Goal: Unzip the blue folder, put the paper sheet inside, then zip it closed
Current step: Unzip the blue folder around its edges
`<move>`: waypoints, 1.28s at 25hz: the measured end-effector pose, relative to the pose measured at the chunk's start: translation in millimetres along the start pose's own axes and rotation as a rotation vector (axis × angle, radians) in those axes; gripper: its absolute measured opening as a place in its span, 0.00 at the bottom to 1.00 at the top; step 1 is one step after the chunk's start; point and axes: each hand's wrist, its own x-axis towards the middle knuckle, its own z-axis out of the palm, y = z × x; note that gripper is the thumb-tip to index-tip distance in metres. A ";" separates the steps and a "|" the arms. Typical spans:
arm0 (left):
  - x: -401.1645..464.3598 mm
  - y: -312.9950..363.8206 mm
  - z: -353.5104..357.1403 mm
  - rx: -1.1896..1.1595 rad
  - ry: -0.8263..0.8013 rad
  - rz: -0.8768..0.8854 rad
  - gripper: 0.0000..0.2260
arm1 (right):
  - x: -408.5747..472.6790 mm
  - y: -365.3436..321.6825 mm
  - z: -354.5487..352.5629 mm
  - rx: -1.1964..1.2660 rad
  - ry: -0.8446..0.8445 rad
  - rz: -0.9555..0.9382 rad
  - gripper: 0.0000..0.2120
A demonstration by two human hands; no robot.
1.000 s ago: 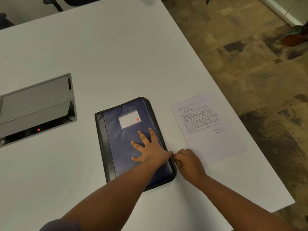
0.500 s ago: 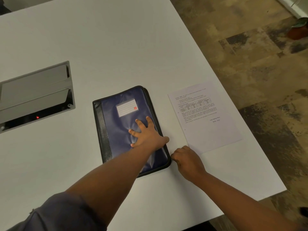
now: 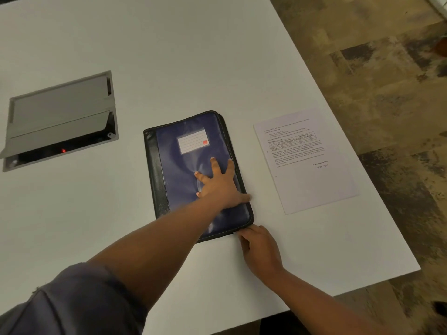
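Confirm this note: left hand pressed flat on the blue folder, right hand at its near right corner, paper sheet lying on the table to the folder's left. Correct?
One error: the paper sheet lies to the right of the blue folder, near the table edge, as the head view shows. The left hand and right hand are as noted.

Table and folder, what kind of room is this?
Probably an office or meeting room: a big white table with a built-in power box, a printed sheet and a zip folder.

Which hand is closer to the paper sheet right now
Right. The right hand sits at the blue folder's near corner, just below the paper sheet; the left hand presses the folder's cover, farther away.
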 end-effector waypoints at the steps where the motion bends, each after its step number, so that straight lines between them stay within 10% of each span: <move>1: -4.6 -1.6 0.3 0.066 -0.024 0.082 0.54 | 0.6 2.0 -1.0 -0.005 0.004 0.008 0.07; 10: -39.0 -17.5 12.0 0.665 -0.074 0.682 0.38 | -2.8 1.5 2.7 0.049 0.073 0.039 0.07; 16: -38.8 -15.4 7.2 0.572 -0.129 0.651 0.39 | -7.6 1.4 6.8 0.055 0.101 0.007 0.04; 20: -31.9 -11.6 -10.6 0.228 -0.041 0.599 0.12 | -17.5 -8.7 23.4 0.086 0.053 -0.051 0.06; 32: -48.0 -44.8 1.1 0.830 -0.174 0.615 0.57 | -20.9 -14.0 29.0 0.070 0.080 -0.067 0.05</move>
